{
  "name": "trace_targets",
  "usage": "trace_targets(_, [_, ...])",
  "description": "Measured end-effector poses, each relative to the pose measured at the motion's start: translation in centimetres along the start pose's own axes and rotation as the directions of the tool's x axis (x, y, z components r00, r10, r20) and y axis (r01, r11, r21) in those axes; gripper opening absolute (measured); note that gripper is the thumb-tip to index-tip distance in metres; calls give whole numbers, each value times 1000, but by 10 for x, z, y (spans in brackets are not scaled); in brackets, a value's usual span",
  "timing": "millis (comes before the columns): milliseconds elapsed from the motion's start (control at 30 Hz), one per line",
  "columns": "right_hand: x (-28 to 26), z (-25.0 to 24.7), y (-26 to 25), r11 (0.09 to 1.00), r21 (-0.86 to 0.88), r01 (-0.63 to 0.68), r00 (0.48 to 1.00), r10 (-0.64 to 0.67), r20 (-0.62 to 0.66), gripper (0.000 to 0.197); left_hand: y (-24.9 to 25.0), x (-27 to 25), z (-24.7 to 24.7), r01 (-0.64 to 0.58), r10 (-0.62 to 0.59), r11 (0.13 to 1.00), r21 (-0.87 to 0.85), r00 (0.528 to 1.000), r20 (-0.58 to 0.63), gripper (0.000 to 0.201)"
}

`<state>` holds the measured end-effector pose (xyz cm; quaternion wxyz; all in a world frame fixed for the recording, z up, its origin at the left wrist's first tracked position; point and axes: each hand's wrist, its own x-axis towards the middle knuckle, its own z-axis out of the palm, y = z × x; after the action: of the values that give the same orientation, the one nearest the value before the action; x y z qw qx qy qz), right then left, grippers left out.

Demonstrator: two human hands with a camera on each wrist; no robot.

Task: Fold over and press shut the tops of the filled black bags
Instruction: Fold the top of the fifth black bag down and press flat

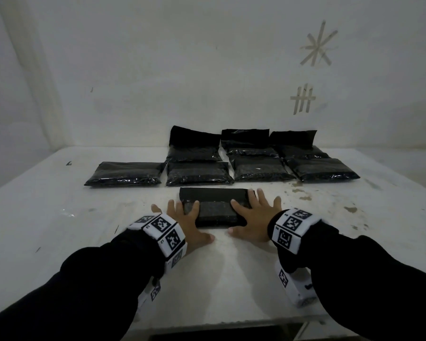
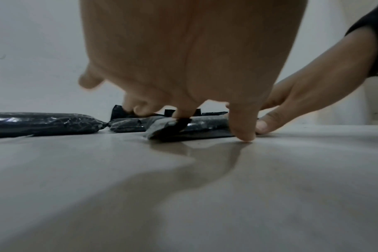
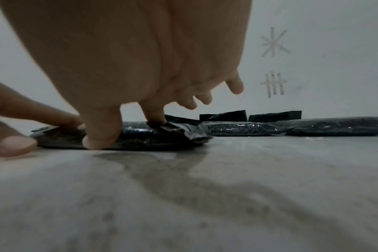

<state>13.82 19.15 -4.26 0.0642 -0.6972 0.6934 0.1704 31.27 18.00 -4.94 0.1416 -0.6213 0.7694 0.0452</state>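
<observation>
Filled black bag (image 1: 215, 212) lies flat toward the table's (image 1: 59, 217) near edge, its top flap stretched toward the far edge. My left hand (image 1: 190, 223) and right hand (image 1: 252, 219), fingers spread straight, press its two ends. Seven more filled bags (image 1: 261, 168) lie in rows toward the far edge, grainy contents showing through glossy fronts.
</observation>
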Motion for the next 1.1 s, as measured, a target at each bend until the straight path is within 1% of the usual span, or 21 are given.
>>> trace_targets(67, [-1, -2, -2, 999, -46, 25, 997, -28, -66, 81, 2, 0, -3, 1, 4, 994, 108, 999, -50, 98])
trace_targets(133, [-1, -3, -5, 996, 11, 86, 991, -84, -105, 81, 7, -1, -4, -28, 41, 989, 144, 995, -88, 103])
trace_targets(200, [0, -2, -9, 985, 115, 130, 989, -120, -90, 83, 13, 0, -3, -74, 78, 996, 53, 994, -78, 105])
trace_targets(233, [1, -1, -10, 982, 135, 134, 989, -125, -73, 84, 14, 1, -2, -96, 95, 995, -7, 993, -68, 106])
trace_targets(300, [3, 1, -12, 988, 97, 117, 993, -113, -38, 82, 15, 4, -1, -133, 130, 988, -74, 991, -41, 110])
trace_targets(367, [4, 2, -14, 995, 37, 96, 995, -95, -27, 77, 15, 5, 0, -145, 145, 988, -61, 989, -1, 109])
trace_targets(433, [5, 0, -17, 991, -56, 120, 988, -125, -86, 74, 18, 5, 1, -140, 140, 990, -10, 990, 8, 108])
trace_targets(467, [5, -1, -18, 986, -80, 144, 981, -152, -118, 72, 19, 6, 3, -142, 143, 989, 29, 990, -15, 107])
trace_targets(500, [6, -1, -18, 984, -61, 169, 976, -176, -131, 72, 21, 6, 4, -149, 153, 986, 71, 987, -53, 105])
trace_targets(567, [6, -1, -18, 979, 57, 197, 977, -191, -100, 78, 23, 8, 4, -179, 188, 980, 88, 977, -102, 100])
trace_targets(633, [6, 0, -17, 970, 119, 211, 976, -204, -73, 83, 23, 10, 3, -204, 203, 979, 0, 976, -72, 96])
trace_targets(700, [6, 1, -18, 976, 80, 203, 978, -199, -53, 80, 22, 10, 3, -226, 224, 973, -52, 973, -49, 97])
trace_targets(767, [6, 1, -20, 983, 17, 185, 982, -184, -48, 77, 22, 9, 3, -229, 227, 973, -34, 973, -49, 99])
trace_targets(867, [6, 1, -23, 975, -110, 194, 975, -204, -85, 78, 23, 8, 5, -218, 219, 976, 23, 974, -59, 102])
trace_targets(900, [7, 1, -23, 974, -91, 206, 974, -213, -82, 79, 23, 7, 4, -225, 228, 973, 47, 971, -66, 103])
trace_targets(933, [6, 0, -22, 976, -32, 213, 974, -215, -69, 80, 23, 7, 3, -234, 238, 970, 58, 969, -73, 103])
trace_targets(1000, [7, 0, -21, 972, 72, 222, 975, -219, -48, 82, 23, 7, 2, -240, 240, 971, 17, 968, -70, 103])
trace_targets(1033, [7, 1, -21, 972, 79, 221, 975, -218, -42, 82, 23, 7, 2, -242, 241, 970, -14, 968, -67, 105])
trace_targets(1100, [8, 2, -21, 976, 38, 215, 976, -213, -36, 80, 23, 8, 3, -257, 253, 965, -50, 965, -74, 108])
